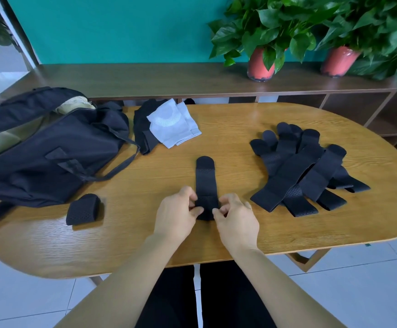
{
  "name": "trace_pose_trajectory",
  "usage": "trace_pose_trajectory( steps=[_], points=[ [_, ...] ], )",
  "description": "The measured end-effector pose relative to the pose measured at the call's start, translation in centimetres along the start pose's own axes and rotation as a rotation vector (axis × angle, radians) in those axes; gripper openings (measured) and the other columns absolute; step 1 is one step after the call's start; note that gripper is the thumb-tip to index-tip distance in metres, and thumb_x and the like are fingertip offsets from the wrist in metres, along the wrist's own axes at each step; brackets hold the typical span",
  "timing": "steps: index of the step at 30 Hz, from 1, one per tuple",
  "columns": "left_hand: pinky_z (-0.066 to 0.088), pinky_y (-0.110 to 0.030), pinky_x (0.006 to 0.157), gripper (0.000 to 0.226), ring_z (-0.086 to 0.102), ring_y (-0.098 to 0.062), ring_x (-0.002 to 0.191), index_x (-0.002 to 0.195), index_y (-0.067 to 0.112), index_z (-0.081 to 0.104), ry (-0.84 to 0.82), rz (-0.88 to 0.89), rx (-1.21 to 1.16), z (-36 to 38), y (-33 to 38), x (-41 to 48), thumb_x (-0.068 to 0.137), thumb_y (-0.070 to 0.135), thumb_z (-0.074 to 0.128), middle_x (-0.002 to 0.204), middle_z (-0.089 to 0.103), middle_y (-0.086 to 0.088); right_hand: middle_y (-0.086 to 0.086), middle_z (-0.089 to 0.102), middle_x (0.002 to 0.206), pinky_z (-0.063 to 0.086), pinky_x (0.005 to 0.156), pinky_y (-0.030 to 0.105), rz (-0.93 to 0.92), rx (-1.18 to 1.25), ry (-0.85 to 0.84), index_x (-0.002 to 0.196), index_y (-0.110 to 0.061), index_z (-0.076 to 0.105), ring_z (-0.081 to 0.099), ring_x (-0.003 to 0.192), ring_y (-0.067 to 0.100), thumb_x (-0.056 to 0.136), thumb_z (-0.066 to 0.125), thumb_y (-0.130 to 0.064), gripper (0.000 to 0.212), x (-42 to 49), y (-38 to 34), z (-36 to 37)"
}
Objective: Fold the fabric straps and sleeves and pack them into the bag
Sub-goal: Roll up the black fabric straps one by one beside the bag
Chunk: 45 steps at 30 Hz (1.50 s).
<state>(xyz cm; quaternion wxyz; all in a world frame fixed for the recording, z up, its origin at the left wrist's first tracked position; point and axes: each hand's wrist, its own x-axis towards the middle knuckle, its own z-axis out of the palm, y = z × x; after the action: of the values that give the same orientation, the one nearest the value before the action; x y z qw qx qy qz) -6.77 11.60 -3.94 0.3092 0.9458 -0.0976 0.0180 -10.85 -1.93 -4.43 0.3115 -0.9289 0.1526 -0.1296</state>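
A black perforated strap [205,178] lies lengthwise on the wooden table [216,242], its rounded end pointing away from me. My left hand [177,214] pinches its near end from the left and my right hand [235,218] pinches it from the right. A folded black strap [82,209] sits at the left front. Several loose black straps [296,169] are heaped at the right. An open dark bag [48,147] with a pale lining rests at the far left. White sleeves [175,123] lie on a black sleeve [143,129] behind the strap.
Two potted plants [261,65] [338,61] stand on a dark wooden shelf unit [145,79] behind the table. The bag's shoulder strap [119,166] trails across the tabletop toward the middle. My legs and white floor tiles show below the table's front edge.
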Motion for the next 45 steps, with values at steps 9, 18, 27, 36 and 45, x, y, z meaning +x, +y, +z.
trace_pose_trajectory(
  steps=[9,18,27,36,45],
  points=[
    [0.028,-0.028,0.095,0.045,0.047,-0.012,0.114,0.137,0.027,0.051,-0.145,0.291,0.242,-0.3,-0.9,-0.1,0.096,0.043,0.049,0.124,0.049,0.006,0.001,0.061,0.071,0.044,0.046,0.027,-0.272,-0.209,0.086,0.086,-0.020,0.076,0.059,0.073,0.025,0.069,0.079,-0.011,0.019,-0.2,0.5,0.6],
    [0.026,-0.024,0.097,0.039,0.045,-0.011,0.117,0.132,0.022,0.055,-0.189,0.550,0.294,-1.7,-2.2,-0.3,0.099,0.039,0.044,0.130,0.051,0.011,-0.003,0.065,0.105,0.046,0.074,0.031,-0.605,-0.316,-0.080,0.095,-0.012,0.071,0.055,0.105,0.022,0.069,0.048,-0.021,0.037,0.1,2.1,-0.8],
    [0.055,-0.031,0.078,0.025,0.067,-0.009,0.088,0.111,0.017,0.066,0.112,0.115,-0.148,0.5,-1.5,-1.6,0.087,0.019,0.069,0.096,0.071,0.006,0.004,0.067,0.085,0.045,0.067,0.029,-0.111,0.110,0.015,0.100,-0.012,0.069,0.058,0.085,0.021,0.090,0.061,-0.016,0.013,0.1,0.4,0.6],
    [0.037,-0.023,0.051,0.032,0.052,-0.013,0.054,0.062,0.012,0.056,0.099,-0.059,-0.092,1.1,-0.3,0.5,0.089,0.026,0.065,0.059,0.057,0.001,0.006,0.063,0.081,0.041,0.061,0.027,0.061,0.106,0.058,0.084,-0.006,0.068,0.055,0.071,0.020,0.092,0.058,-0.018,0.018,1.4,-1.1,1.8],
    [0.055,-0.034,0.060,0.021,0.066,-0.018,0.066,0.077,0.017,0.064,0.001,-0.242,-0.086,0.2,0.3,2.1,0.088,0.035,0.064,0.067,0.066,-0.001,0.003,0.062,0.066,0.042,0.053,0.025,0.193,0.002,-0.086,0.075,-0.010,0.066,0.058,0.063,0.022,0.093,0.055,-0.027,0.027,2.9,-1.7,1.4]
  ],
)
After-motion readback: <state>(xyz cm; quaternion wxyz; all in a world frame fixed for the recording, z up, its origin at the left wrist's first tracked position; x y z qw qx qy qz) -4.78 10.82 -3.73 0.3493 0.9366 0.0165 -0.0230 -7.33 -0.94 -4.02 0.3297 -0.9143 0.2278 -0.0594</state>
